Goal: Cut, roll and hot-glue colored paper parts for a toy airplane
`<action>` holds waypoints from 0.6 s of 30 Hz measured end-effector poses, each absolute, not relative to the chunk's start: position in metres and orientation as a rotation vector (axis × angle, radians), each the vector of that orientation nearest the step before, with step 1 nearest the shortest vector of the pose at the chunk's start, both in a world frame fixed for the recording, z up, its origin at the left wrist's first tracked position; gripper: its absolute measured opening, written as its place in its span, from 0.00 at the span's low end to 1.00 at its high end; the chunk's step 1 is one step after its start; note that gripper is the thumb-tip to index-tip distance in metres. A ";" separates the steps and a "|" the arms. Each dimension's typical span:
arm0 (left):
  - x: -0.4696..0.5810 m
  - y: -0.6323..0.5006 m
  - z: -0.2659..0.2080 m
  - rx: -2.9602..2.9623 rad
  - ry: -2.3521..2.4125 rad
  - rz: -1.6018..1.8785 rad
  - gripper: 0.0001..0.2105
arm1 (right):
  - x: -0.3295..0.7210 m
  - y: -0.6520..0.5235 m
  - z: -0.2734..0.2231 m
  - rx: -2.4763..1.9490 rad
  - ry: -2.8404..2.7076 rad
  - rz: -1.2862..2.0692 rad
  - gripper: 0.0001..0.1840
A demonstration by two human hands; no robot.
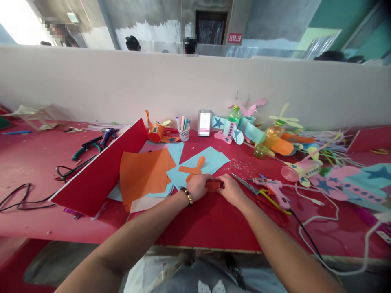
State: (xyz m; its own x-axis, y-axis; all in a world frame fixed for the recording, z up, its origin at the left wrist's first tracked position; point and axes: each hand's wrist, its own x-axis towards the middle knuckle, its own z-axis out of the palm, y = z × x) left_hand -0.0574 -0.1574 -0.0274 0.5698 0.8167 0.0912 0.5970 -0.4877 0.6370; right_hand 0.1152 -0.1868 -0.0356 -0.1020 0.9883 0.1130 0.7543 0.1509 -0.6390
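Between both hands, low over the red table, is a small orange paper piece (213, 186) that looks folded or curled. The fingers of my left hand (198, 185) are closed on its left end. My right hand (229, 188) pinches its right end. Just beyond my left hand lies an orange paper propeller shape (193, 167), resting on light blue paper sheets (214, 156). Larger orange paper sheets (145, 173) are stacked to the left. Scissors (247, 184) and a pink glue gun (276, 189) lie to the right of my right hand.
A red divider board (104, 171) stands at the left. Behind are a cup of markers (183, 134), a phone (204, 123) and a bottle airplane (233, 126). Several more bottle airplanes and a white cable (336, 211) crowd the right. Pliers (87, 149) lie beyond the divider.
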 end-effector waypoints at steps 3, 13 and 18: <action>-0.061 -0.153 -0.021 2.084 1.108 0.613 0.08 | 0.118 -0.186 -0.025 -1.576 -1.791 0.829 0.04; -0.067 -0.152 0.006 1.426 0.845 0.895 0.14 | 0.112 -0.196 0.009 -1.289 -1.199 1.272 0.13; -0.068 -0.154 0.004 1.369 0.916 0.889 0.13 | 0.106 -0.198 0.003 -1.330 -1.141 1.226 0.14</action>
State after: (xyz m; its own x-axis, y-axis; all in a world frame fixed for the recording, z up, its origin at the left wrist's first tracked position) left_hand -0.0683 -0.1538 0.0039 0.3974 0.9175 -0.0167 0.0103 0.0138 0.9999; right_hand 0.1061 -0.1975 0.0029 0.0570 0.9935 -0.0986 0.0269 -0.1003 -0.9946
